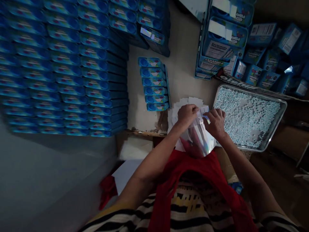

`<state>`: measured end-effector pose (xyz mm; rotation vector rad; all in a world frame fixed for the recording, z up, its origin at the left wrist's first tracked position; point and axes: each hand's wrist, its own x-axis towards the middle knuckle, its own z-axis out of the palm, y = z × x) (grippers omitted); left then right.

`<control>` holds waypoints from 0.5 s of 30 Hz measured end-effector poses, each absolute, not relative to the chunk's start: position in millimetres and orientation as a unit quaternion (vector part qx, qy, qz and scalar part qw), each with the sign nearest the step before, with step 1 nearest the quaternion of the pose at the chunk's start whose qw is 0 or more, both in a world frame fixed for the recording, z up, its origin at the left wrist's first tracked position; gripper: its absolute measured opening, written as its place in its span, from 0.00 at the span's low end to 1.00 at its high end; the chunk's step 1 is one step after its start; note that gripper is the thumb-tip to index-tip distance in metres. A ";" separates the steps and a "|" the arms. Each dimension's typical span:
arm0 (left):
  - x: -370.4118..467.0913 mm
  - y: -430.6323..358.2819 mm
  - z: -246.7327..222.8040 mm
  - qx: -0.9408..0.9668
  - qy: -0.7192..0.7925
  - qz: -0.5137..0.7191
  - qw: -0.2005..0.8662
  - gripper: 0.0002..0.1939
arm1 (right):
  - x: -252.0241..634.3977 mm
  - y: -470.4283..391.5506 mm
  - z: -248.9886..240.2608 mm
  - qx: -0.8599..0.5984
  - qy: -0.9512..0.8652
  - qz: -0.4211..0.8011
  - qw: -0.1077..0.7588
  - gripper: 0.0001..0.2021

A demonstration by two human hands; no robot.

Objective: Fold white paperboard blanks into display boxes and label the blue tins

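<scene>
Both of my hands are at the top of a clear shiny plastic bag point(199, 137), which hangs down over the table's front edge. My left hand point(187, 115) pinches a small white label piece point(203, 110) at the bag's upper edge. On the other side, my right hand point(215, 121) has its fingers bent and pressed at the right end of that piece and the bag. Beneath them lie spread white paper cards point(177, 108). A metal tray point(286, 108) of small pale blue candies point(248, 112) is right of my right hand.
Tall stacks of blue boxes point(70, 71) fill the left. A short row of blue boxes point(155, 82) stands mid-table point(136, 119). Blue cartons point(217, 48) are at the back right, beside a heap of blue packets point(267, 61). A grey wall point(48, 174) is at the lower left.
</scene>
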<state>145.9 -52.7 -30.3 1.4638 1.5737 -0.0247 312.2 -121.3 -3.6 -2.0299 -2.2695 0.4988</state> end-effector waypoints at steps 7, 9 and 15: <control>159.4 -53.5 -48.5 0.636 0.642 0.073 0.422 0.13 | 311.2 -113.5 50.3 -0.770 -0.479 0.388 0.168 0.07; 160.9 -54.5 -51.9 0.613 0.635 0.175 0.436 0.11 | 313.8 -106.9 67.5 -0.750 -0.351 0.507 0.241 0.10; 148.1 -57.6 -36.3 0.211 0.511 0.293 0.780 0.38 | 310.9 -81.1 84.8 -0.686 -0.200 0.632 0.301 0.13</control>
